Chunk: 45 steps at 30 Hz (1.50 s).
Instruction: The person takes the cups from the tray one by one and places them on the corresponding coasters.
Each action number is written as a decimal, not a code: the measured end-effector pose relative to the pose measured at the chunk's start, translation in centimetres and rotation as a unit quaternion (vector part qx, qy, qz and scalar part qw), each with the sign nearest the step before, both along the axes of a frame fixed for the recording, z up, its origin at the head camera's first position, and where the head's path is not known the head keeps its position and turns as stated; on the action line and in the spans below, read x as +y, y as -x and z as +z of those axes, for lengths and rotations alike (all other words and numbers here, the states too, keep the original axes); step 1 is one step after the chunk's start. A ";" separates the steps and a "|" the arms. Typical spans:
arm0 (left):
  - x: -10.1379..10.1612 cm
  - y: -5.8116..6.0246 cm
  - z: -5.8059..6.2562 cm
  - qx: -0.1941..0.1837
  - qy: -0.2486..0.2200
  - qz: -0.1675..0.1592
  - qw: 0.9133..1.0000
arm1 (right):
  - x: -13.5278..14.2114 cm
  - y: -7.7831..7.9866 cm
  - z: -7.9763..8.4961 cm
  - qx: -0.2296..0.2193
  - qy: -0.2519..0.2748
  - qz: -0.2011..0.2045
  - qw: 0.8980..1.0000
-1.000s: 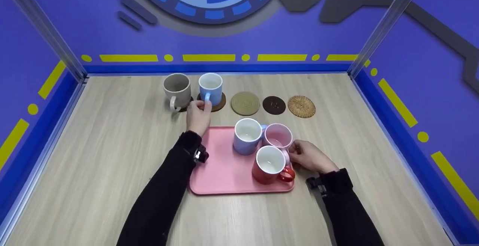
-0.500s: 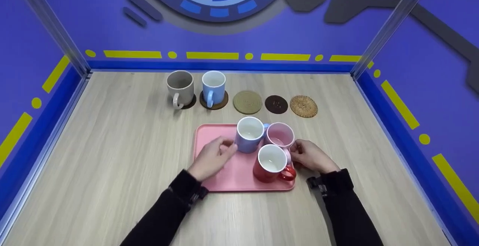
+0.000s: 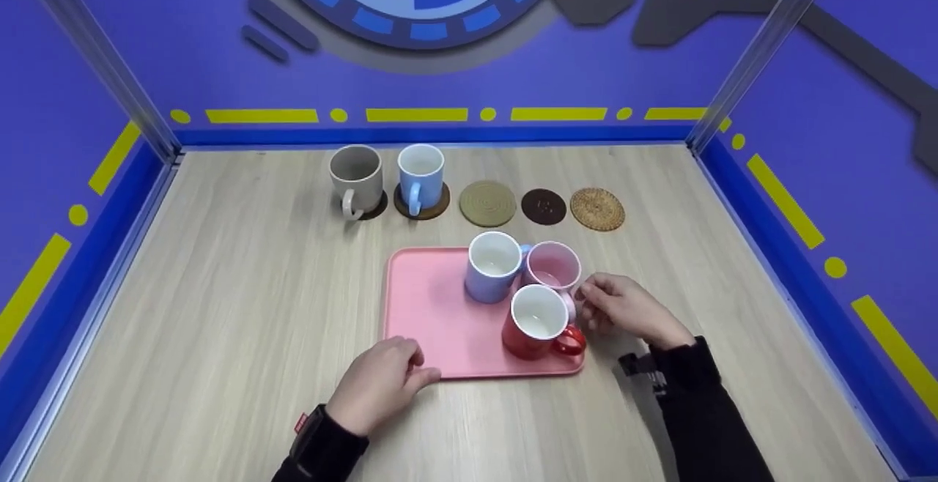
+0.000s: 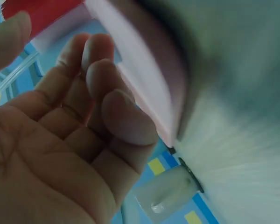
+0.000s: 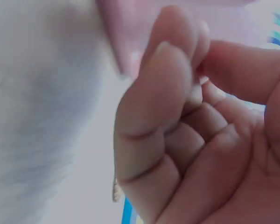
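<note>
My left hand [image 3: 377, 387] is at the front left corner of the pink tray [image 3: 432, 313], its fingers loosely bent and holding nothing. In the left wrist view, its fingers [image 4: 126, 116] lie beside the tray's edge. My right hand [image 3: 634, 310] hovers by the tray's right edge, next to the pink mug [image 3: 553, 266]. Its bent fingers [image 5: 154, 93] grip nothing in the right wrist view. Also on the tray stand a periwinkle mug [image 3: 489, 277] and a red mug [image 3: 524, 337] with a white inside. All three mugs are upright and close together on the tray's right half.
Behind the tray runs a row of round coasters. A grey mug [image 3: 357, 182] and a light blue mug [image 3: 421, 178] stand on the left ones. A green coaster [image 3: 487, 204], dark brown coaster [image 3: 544, 206] and woven coaster [image 3: 598, 209] bear nothing. Blue-purple panels [image 3: 440, 86] enclose the table.
My left hand has left the light blue mug, passed over the tray by the periwinkle mug, and come down to the front left corner. My right hand has shifted slightly right.
</note>
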<state>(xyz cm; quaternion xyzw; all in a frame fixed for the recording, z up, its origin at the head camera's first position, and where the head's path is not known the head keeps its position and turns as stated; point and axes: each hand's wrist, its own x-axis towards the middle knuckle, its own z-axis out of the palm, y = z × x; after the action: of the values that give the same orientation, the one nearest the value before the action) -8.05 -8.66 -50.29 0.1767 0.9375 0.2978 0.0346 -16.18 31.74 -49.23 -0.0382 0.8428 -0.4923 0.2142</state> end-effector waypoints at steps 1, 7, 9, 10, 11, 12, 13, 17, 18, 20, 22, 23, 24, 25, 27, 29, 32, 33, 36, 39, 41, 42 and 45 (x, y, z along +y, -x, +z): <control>-0.1 -0.2 -0.3 0.002 0.005 0.001 1.000 | -0.1 -0.4 0.2 -0.008 0.011 0.011 1.000; -0.1 -0.4 -1.2 0.010 0.044 0.005 0.999 | -1.0 -1.7 0.1 -0.032 0.032 0.052 0.998; 0.0 -0.4 -1.4 0.017 0.053 0.004 0.998 | -1.3 -1.8 0.0 -0.035 0.031 0.044 0.998; 0.1 -0.3 -1.4 0.021 0.056 0.003 0.998 | -1.4 -1.8 0.0 -0.038 0.030 0.039 0.998; 0.1 -0.3 -1.5 0.024 0.059 0.002 0.998 | -1.4 -1.8 0.0 -0.042 0.030 0.036 0.998; 0.1 -0.3 -1.6 0.026 0.060 0.001 0.998 | -1.4 -1.8 0.1 -0.045 0.029 0.033 0.998; 0.1 -0.3 -1.6 0.027 0.062 0.000 0.998 | -1.4 -1.8 0.3 -0.049 0.027 0.031 0.998; 0.1 -0.2 -1.7 0.026 0.060 -0.004 0.998 | -1.2 -1.8 0.9 -0.060 0.025 0.027 0.998; 0.1 -0.2 -1.6 0.025 0.060 -0.003 0.998 | -1.2 -1.9 1.1 -0.061 0.028 0.023 0.997; 0.0 -0.1 -1.6 0.023 0.059 -0.003 0.998 | -1.2 -1.9 1.2 -0.066 0.038 0.014 0.997; 0.0 0.0 -1.6 0.020 0.060 -0.003 0.998 | -1.2 -1.9 1.3 -0.069 0.053 0.004 0.996; 0.0 0.0 -1.6 0.020 0.060 -0.003 0.998 | -1.2 -1.9 1.3 -0.070 0.063 -0.002 0.996; 0.0 0.0 -1.6 0.018 0.061 -0.003 0.998 | -1.2 -2.0 1.2 -0.072 0.073 -0.007 0.995; 0.0 0.1 -1.6 0.019 0.062 -0.005 0.998 | -1.2 -2.0 1.2 -0.072 0.083 -0.011 0.994; 0.0 0.0 -1.7 0.020 0.062 -0.006 0.998 | -1.1 -2.0 1.2 -0.072 0.097 -0.017 0.993; 0.0 0.0 -1.7 0.021 0.061 -0.008 0.998 | -0.7 -2.1 1.5 -0.073 0.109 -0.021 0.991; 0.1 -0.1 -1.7 0.019 0.057 -0.009 0.998 | 0.4 -2.4 2.6 -0.068 0.123 -0.026 0.990; 0.1 -0.1 -1.8 0.017 0.056 -0.009 0.998 | 0.8 -2.4 3.0 -0.064 0.127 -0.028 0.989; 0.1 -0.1 -1.7 0.012 0.055 -0.007 0.998 | 1.8 -1.8 4.5 -0.043 0.119 -0.039 0.991; 0.0 -0.1 -1.7 0.013 0.053 -0.006 0.999 | 2.0 -0.3 5.5 -0.027 0.101 -0.052 0.993; 0.0 -0.1 -1.7 0.017 0.051 -0.006 0.999 | 1.8 1.3 5.9 -0.021 0.096 -0.057 0.994; 0.0 -0.1 -1.7 0.018 0.051 -0.006 0.999 | 1.5 2.3 5.9 -0.019 0.099 -0.058 0.993; 0.0 0.0 -1.7 0.018 0.052 -0.006 0.998 | 0.3 5.3 5.7 -0.016 0.106 -0.060 0.992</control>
<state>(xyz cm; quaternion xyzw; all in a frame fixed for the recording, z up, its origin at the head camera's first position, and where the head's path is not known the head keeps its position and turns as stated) -8.00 -8.64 -51.97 0.1858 0.9510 0.2453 0.0292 -21.47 32.07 -43.54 -0.0021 0.7830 -0.5915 0.1924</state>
